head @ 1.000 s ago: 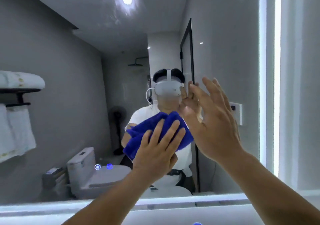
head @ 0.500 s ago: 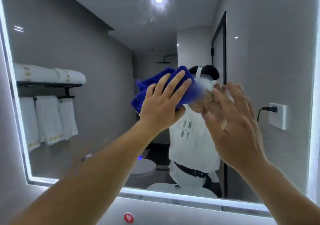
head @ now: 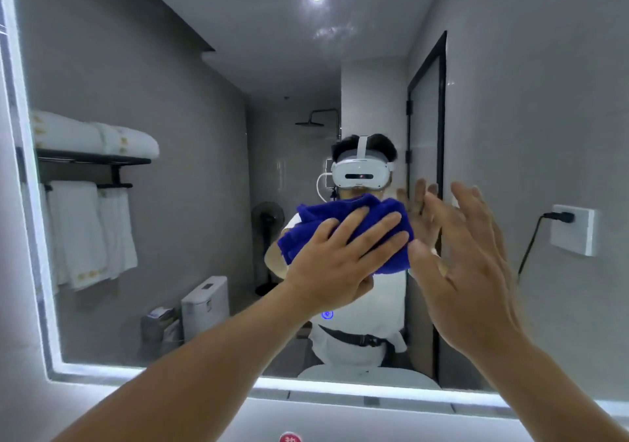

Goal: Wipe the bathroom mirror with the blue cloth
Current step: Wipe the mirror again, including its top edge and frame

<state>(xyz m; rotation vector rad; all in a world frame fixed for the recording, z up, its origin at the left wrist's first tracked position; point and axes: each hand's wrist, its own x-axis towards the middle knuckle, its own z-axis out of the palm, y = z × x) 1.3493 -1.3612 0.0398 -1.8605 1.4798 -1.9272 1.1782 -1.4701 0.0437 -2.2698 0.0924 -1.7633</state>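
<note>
My left hand [head: 337, 264] presses the cloth [head: 347, 217] flat on the mirror [head: 190, 101], fingers spread toward 1 o'clock; right hand [head: 476, 271] open beside.

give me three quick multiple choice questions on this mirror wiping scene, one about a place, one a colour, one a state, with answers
1. Where is the wall socket seen in the mirror?
A. right of both hands
B. under the towel rack
C. above the ceiling light

2. What colour is the cloth?
A. white
B. blue
C. green

3. How is the right hand?
A. gripping the cloth
B. closed in a fist
C. open, fingers straight, holding nothing

Answers:
1. A, the white socket with a black plug sits at the right side of the mirror, beyond the right hand.
2. B, the cloth under the left hand is deep blue.
3. C, the right hand is raised beside the cloth with fingers extended; only the left hand presses the cloth to the glass.
</note>
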